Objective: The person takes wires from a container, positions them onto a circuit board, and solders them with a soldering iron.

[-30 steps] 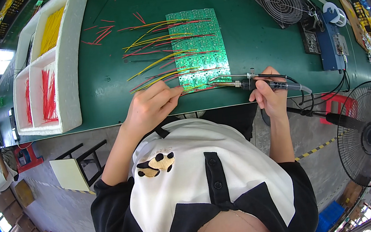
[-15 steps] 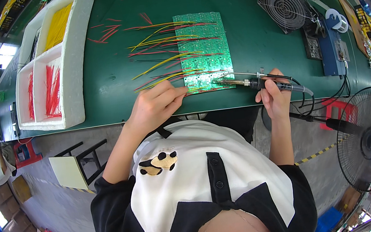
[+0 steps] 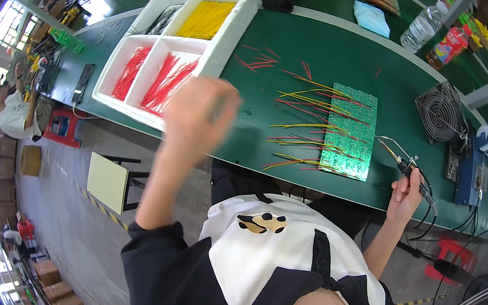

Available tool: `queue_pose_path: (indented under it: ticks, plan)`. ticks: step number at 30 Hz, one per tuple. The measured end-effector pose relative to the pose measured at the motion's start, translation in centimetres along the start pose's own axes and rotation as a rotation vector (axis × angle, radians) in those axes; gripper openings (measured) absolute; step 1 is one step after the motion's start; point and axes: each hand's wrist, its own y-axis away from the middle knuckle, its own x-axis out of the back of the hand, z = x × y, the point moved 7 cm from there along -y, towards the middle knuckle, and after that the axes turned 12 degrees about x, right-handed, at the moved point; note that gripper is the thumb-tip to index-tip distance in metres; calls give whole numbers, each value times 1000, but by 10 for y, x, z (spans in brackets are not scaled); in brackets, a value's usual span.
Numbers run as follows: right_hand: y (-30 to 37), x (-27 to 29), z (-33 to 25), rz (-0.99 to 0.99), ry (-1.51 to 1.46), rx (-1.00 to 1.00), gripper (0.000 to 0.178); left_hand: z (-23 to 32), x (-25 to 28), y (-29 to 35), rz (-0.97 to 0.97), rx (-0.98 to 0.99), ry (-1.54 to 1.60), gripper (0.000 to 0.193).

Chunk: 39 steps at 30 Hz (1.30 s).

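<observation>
My left hand [image 3: 200,115], smeared by motion, is at the near right corner of a white foam box [image 3: 235,31]. Its fingers look curled, but I cannot make out anything in them. Red wires [image 3: 171,79] lie in the compartment beside it. My right hand [image 3: 406,196] grips a soldering iron [image 3: 409,170], whose tip is raised off to the right of a green circuit board panel [image 3: 348,130]. Along the panel's left side, red, yellow and dark wires [image 3: 295,126] stick out in several bunches.
Other compartments hold yellow wires [image 3: 206,20] and black wires [image 3: 164,21]. Loose red wire pieces [image 3: 260,59] lie behind the panel. A small caged fan [image 3: 440,110], a solder spool [image 3: 487,141] and a blue soldering station [image 3: 472,185] stand at the right. A person [image 3: 19,110] sits far left.
My left hand has left the circuit board and moved left to the foam box. My right hand has drawn the soldering iron back from the board. The view has swung left.
</observation>
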Motion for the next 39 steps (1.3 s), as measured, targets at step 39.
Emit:
queue_pose_path:
  ticks: [39]
  plan:
    - [-5,-2,3,130,39,82,19,-253,-117,-133,-115,933,664,25]
